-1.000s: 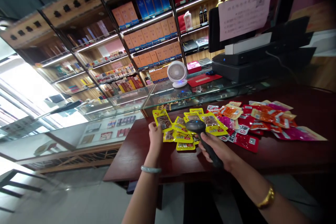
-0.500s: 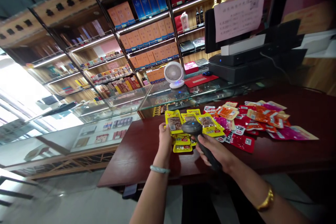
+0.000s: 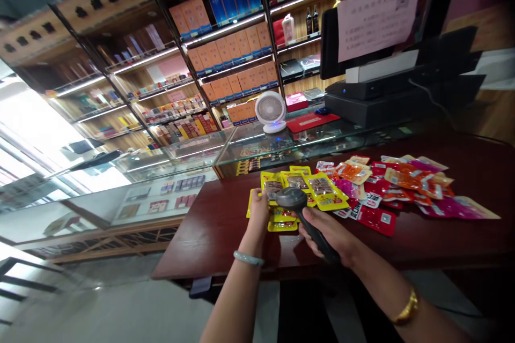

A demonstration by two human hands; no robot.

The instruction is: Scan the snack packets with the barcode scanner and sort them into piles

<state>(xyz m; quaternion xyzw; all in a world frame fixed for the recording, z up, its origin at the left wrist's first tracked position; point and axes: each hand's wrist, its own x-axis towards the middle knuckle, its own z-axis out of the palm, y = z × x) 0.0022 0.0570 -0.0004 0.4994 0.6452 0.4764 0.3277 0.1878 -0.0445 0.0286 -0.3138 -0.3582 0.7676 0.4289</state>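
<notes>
Where yellow packets (image 3: 328, 193) lie near the bench's (image 3: 201, 230) far edge, the left hand (image 3: 259, 209) is placed, grip unclear. A scanner (image 3: 291, 199) is held by the right hand (image 3: 330, 230).

No wording can be read with certainty. Blurred lines and a square code (image 3: 403, 1) are printed on the pink sheet (image 3: 372, 24), far right; bold characters on the red packet (image 3: 377, 220) are left unclear.

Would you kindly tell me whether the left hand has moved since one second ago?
Yes: the left hand has moved rightward. Before, it lay left of the white fan; now it sits below the fan's left side.
</notes>
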